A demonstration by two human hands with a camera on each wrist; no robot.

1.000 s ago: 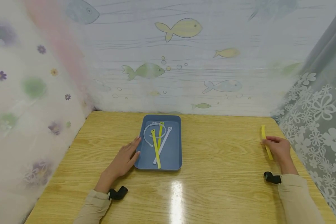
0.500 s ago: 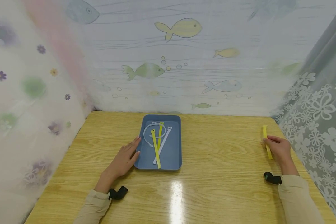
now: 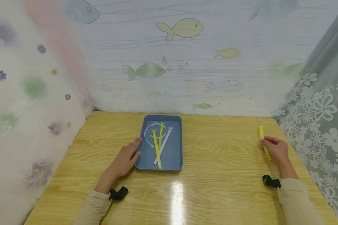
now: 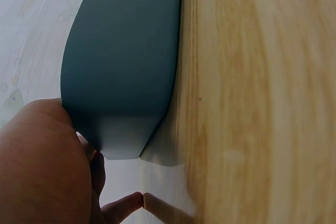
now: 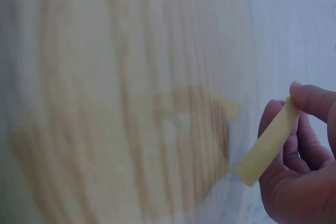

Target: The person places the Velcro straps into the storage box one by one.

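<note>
A blue tray point(image 3: 174, 157) sits mid-table with several yellow and white strap ties point(image 3: 157, 147) lying in it. My left hand point(image 3: 125, 160) lies flat on the table, fingers straight, touching the tray's left wall point(image 4: 123, 72). Far right, my right hand point(image 3: 274, 149) pinches a yellow strap tie point(image 3: 262, 137) between thumb and fingers, lifted off the wood. The right wrist view shows that yellow strap tie point(image 5: 268, 145) slanting out from the fingers point(image 5: 310, 98), blurred by motion.
The wooden table point(image 3: 219, 175) is walled by a fish-print curtain at the back, a flowered one on the left and a lace one point(image 3: 321, 118) close on the right. Glare marks the tabletop point(image 3: 177, 190) near the front.
My right hand has drifted slightly left and away from me, carrying the yellow strap tie. The left hand and tray have stayed still.
</note>
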